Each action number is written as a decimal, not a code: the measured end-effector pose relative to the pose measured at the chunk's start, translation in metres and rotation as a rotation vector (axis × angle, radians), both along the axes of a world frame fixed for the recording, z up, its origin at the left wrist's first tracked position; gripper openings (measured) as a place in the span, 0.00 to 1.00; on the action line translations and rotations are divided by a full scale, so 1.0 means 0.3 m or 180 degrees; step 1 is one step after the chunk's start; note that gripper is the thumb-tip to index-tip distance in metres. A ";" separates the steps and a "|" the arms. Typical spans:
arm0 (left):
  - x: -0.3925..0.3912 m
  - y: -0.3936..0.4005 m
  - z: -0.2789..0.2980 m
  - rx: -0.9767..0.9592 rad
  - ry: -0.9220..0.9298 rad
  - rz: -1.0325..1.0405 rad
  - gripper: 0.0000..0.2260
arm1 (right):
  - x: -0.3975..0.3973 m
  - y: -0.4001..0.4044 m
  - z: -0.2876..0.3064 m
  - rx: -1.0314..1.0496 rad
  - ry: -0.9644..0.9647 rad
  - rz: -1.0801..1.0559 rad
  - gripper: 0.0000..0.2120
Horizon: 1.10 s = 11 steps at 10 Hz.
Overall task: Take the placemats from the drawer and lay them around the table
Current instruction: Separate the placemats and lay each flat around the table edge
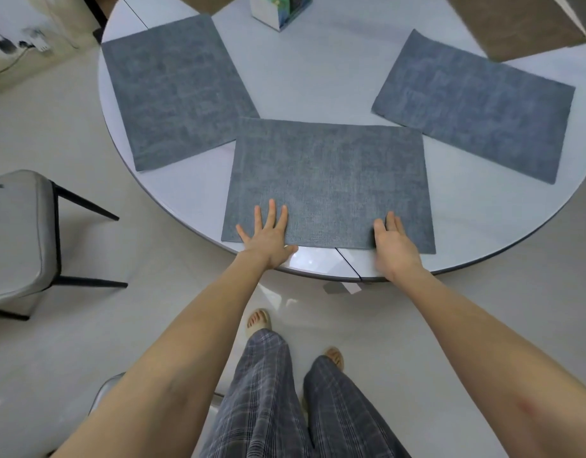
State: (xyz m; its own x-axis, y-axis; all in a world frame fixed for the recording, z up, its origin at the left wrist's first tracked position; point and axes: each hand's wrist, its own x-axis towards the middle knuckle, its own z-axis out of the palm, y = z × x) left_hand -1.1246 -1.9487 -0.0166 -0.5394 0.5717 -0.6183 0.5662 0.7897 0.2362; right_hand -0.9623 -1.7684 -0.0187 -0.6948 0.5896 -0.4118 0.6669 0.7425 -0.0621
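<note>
Your plaid-trousered legs are standing nearest the lens, sandalled feet on pale glossy floor. Your left hand is lying flat, fingers spread wide, on the near-left edge of the middle placemat — holding nothing. Your right hand is resting open-palmed on its near-right edge, slightly blurred. The mat is rectangular, grey-blue, woven-looking, lying at the near rim of the round white table. Two matching mats are flanking it — the left placemat and right placemat. A grey padded chair is sitting left.
</note>
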 end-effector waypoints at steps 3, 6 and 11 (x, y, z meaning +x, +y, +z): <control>0.001 -0.003 0.002 0.0015 0.0008 -0.0028 0.39 | 0.000 -0.006 -0.007 -0.0032 0.0082 -0.0105 0.29; 0.007 0.032 0.024 -0.0129 0.0038 0.0150 0.42 | 0.048 -0.034 -0.014 -0.0256 0.0607 -0.0207 0.25; 0.114 0.105 0.015 -0.0391 0.0128 0.0399 0.48 | 0.155 -0.062 -0.071 -0.0060 0.0163 -0.0563 0.36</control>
State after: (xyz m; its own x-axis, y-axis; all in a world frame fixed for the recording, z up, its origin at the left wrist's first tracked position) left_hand -1.0906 -1.9172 -0.0120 -0.6273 0.4200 -0.6559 0.4686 0.8762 0.1129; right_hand -0.9158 -1.7869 -0.0400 -0.6013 0.6970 -0.3907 0.7826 0.6123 -0.1121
